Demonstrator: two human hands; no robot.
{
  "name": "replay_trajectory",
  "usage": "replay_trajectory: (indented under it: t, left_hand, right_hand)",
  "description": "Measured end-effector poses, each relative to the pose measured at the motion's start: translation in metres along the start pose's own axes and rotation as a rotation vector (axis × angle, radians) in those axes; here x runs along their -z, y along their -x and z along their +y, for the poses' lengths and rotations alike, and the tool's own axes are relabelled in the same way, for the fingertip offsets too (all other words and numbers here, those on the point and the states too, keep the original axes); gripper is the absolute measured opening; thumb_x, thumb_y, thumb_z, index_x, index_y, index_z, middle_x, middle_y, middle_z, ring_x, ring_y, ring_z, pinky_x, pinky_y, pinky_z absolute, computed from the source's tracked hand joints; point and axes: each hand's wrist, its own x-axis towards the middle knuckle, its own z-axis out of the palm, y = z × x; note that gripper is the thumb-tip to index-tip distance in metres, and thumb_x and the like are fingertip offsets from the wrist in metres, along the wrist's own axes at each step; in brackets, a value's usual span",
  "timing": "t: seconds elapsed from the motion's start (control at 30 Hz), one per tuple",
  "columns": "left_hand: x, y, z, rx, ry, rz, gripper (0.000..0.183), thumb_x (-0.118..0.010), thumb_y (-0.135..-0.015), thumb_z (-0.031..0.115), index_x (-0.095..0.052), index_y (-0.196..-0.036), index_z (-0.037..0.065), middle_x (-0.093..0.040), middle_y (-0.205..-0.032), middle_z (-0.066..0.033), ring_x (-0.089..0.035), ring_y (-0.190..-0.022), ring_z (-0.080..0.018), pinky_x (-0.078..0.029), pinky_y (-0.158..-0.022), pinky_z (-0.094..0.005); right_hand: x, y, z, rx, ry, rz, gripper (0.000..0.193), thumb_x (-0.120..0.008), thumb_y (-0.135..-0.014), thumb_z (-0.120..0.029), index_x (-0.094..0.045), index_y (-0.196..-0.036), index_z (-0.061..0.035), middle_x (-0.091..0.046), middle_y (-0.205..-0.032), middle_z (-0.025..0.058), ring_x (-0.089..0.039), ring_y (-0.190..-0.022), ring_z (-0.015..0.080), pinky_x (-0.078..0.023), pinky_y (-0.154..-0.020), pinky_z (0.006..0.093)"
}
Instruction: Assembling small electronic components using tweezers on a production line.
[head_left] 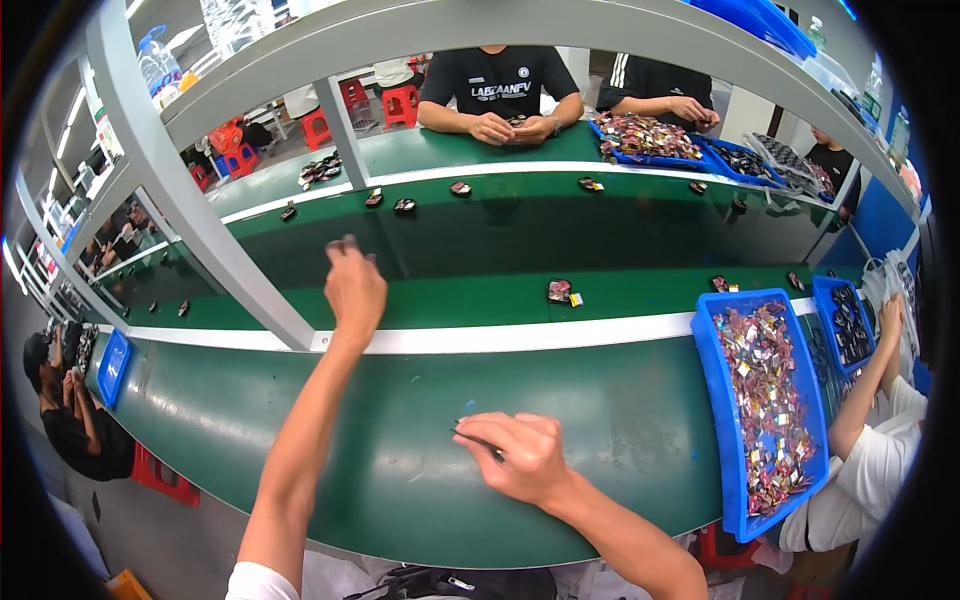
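Observation:
My left hand (355, 290) reaches out over the dark conveyor belt (480, 235), past the white rail. Its fingertips are smeared by motion, so I cannot tell whether they hold anything. Above the green worktop (420, 390), my right hand (525, 455) is closed on a slim black tool (482, 441) that looks like tweezers, its tip pointing left. On the belt's near green strip, right of my left hand, lies a small dark part with a pink and yellow piece (562, 292). Similar small parts, such as one dark part (404, 206), sit along the far side of the belt.
A blue tray (735, 440) heaped with small pinkish parts stands at the right, beside a smaller blue tray (848, 325). A grey post (215, 190) rises left of my left arm. Across the belt, co-workers' hands (510, 128) handle parts near another heaped tray (650, 140).

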Motion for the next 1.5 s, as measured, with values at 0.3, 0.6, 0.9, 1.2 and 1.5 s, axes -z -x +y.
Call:
replay_trajectory:
  t: [0.3,0.6,0.9,1.2,1.5]
  left_hand:
    - [-0.023,0.007,0.145,-0.225,0.781,-0.761,0.022,-0.072,-0.088,0.007,-0.073,-0.107,-0.005,-0.072,-0.076,-0.0127,-0.07,-0.058,-0.0169,-0.053,-0.045,-0.0291]
    - [-0.062,0.026,0.18,-0.317,0.495,-0.772,0.017,-0.078,-0.081,0.009,-0.079,-0.098,0.006,-0.076,-0.088,-0.0118,-0.073,-0.078,-0.0271,-0.057,-0.075,-0.039]
    - [-0.049,0.022,0.139,-0.092,0.457,-0.926,0.013,-0.076,-0.084,0.01,-0.076,-0.093,0.001,-0.074,-0.076,-0.0111,-0.073,-0.077,-0.0213,-0.056,-0.072,-0.0352]
    - [0.049,0.062,0.056,0.252,0.924,-0.887,0.015,-0.06,-0.1,0.012,-0.065,-0.102,-0.003,-0.07,-0.08,-0.0076,-0.059,-0.056,-0.0096,-0.042,-0.047,-0.0255]
    - [0.121,0.114,0.021,0.606,1.195,-0.935,0.03,-0.062,-0.101,0.011,-0.064,-0.12,-0.012,-0.071,-0.091,-0.0123,-0.065,-0.06,-0.0127,-0.05,-0.045,-0.0234]
  right_hand:
    - [0.0,0.002,-0.002,0.01,0.013,-0.04,0.015,-0.082,-0.076,-0.006,-0.074,-0.088,-0.0095,-0.075,-0.085,-0.0008,-0.06,-0.052,0.0169,-0.045,-0.047,0.0271]
    - [0.003,-0.001,-0.004,-0.004,0.019,-0.04,0.015,-0.082,-0.075,-0.006,-0.074,-0.088,-0.0086,-0.075,-0.086,0.0001,-0.061,-0.054,0.017,-0.045,-0.048,0.0274]
    - [0.001,0.002,-0.002,-0.004,0.009,-0.045,0.016,-0.083,-0.074,-0.006,-0.074,-0.088,-0.0087,-0.075,-0.085,0.0012,-0.061,-0.052,0.0177,-0.044,-0.047,0.0275]
    - [0.005,-0.004,-0.009,-0.198,-0.118,-0.028,0.013,-0.083,-0.077,-0.007,-0.074,-0.085,-0.0075,-0.075,-0.08,0.0045,-0.061,-0.049,0.0181,-0.048,-0.049,0.0271]
    - [0.008,-0.007,-0.004,-0.565,-0.258,0.008,0.016,-0.086,-0.078,-0.004,-0.078,-0.091,-0.0026,-0.066,-0.063,-0.0017,-0.037,-0.044,0.0005,-0.028,-0.042,0.0226]
